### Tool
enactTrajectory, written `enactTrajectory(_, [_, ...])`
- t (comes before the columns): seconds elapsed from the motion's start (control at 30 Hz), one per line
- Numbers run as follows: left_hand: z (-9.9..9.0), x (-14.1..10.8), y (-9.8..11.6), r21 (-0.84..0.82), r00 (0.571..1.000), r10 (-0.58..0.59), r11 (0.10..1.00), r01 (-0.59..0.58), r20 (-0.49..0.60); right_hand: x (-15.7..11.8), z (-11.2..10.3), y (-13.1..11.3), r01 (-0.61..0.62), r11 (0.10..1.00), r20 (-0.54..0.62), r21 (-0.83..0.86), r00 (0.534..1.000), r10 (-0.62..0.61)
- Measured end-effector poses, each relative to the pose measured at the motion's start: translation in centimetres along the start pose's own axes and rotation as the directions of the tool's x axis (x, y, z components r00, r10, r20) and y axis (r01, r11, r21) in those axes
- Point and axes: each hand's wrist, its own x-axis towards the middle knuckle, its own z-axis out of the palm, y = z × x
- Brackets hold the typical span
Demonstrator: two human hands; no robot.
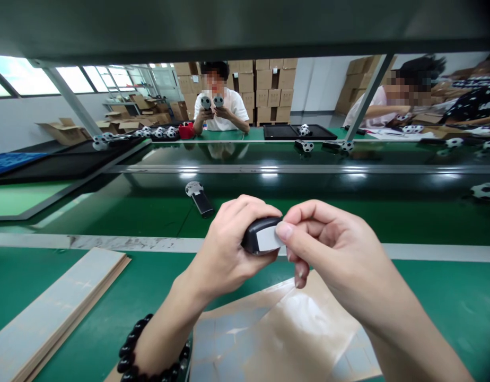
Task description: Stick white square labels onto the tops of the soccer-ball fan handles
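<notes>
Fingers (264,210) of the left hand (225,257) curl over a black piece (251,240), wrapped firmly around it, thumb side below, so that one end faces the wearer. On that end sits a pale label (268,240), its long axis running crosswise, left to right. The right hand (336,239) meets it from the right: thumb and forefinger are pinched together at the label's right edge, so this hand is the nearer to that edge, while the left has the body. Whether the label lies flat under the thumb cannot be told.

A bead bracelet (128,353) circles the left wrist. Below the hands, brown sheets (296,329) lie on the green counter (157,297), with a stack of pale strips (62,313) well apart to the left.

Beyond the counter's edge, a ball-headed device (200,200) lies tilted on the dark green belt (420,217). Farther off, a co-worker (225,114) holds up two similar pieces (206,102), left of a black tray (279,132); cardboard boxes (274,95) stand stacked behind.
</notes>
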Motion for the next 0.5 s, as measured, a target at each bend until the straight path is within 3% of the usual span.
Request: enactTrajectory(0.5, [0.09, -0.02, -0.34, 0.005, 1.000, 0.023, 1.000, -0.023, -0.008, 0.09, 0.39, -0.10, -0.010, 1.000, -0.005, -0.011, 1.000, 0.010])
